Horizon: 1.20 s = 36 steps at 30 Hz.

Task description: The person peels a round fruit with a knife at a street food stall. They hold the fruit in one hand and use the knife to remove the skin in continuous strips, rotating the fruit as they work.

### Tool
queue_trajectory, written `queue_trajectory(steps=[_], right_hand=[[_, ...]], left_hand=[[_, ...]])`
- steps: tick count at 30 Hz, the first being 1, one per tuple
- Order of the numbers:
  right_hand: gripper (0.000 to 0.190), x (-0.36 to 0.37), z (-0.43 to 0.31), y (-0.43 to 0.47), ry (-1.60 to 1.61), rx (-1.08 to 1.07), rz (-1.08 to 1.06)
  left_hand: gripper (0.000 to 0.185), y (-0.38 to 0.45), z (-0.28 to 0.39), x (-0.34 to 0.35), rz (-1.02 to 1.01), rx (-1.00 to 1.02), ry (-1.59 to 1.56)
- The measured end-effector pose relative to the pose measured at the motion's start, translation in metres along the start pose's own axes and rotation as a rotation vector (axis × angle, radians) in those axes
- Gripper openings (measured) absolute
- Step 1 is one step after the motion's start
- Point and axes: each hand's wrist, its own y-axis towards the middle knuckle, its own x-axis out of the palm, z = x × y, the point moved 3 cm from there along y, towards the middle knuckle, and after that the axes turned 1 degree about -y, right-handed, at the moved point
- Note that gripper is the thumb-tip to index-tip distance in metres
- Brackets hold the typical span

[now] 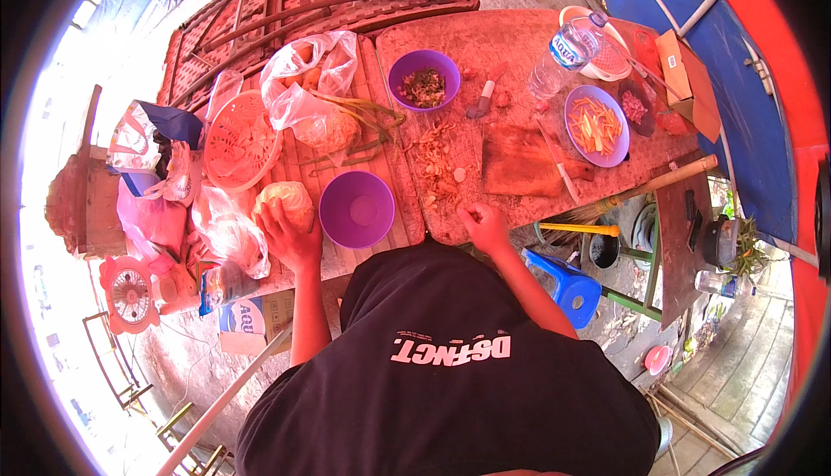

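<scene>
My left hand (293, 239) lies with its fingers over a round, pale vegetable (290, 198) that looks like a cabbage. Just right of it stands a purple bowl (357, 210), its inside bottom showing. My right hand (485, 228) hovers at the table's front edge with curled fingers; whether anything small is in them is not visible. Beyond that hand lie scattered peelings (436, 168). A wooden cutting board (519, 161) is on its far right, with a knife (563, 174) lying across it.
A second purple bowl (424, 80) holds chopped greens. At the right are a plate of cut strips (594, 127), a water bottle (565, 54) and a cardboard box (685, 80). Plastic bags (227, 223), a basket (243, 142) and a small fan (130, 294) crowd the left.
</scene>
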Motion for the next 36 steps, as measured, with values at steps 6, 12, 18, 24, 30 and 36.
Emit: queue_trajectory(steps=[6,12,18,24,30,36], right_hand=[[0.033,0.0004,0.0005,-0.0001,-0.005,-0.015,0.01],[0.03,0.0016,0.0018,0.0003,0.002,-0.038,0.044],[0.029,0.0015,0.0004,0.0004,-0.041,-0.104,0.08],[0.032,0.0009,0.0015,0.0001,-0.002,-0.05,0.019],[0.032,-0.0004,-0.0018,-0.0003,-0.01,-0.053,0.024],[0.032,-0.0018,-0.0037,-0.0007,-0.009,-0.039,0.019]], left_hand=[[0.091,-0.0001,-0.0001,0.0005,0.006,0.002,-0.005],[0.091,-0.0002,0.0006,0.0004,0.007,0.003,0.024],[0.091,0.0,0.0022,-0.0019,0.002,0.011,0.05],[0.091,-0.0001,0.0009,-0.0014,0.014,0.012,0.007],[0.092,-0.001,0.0005,-0.0007,0.008,0.019,0.033],[0.091,0.0001,0.0016,-0.0015,0.012,0.018,0.024]])
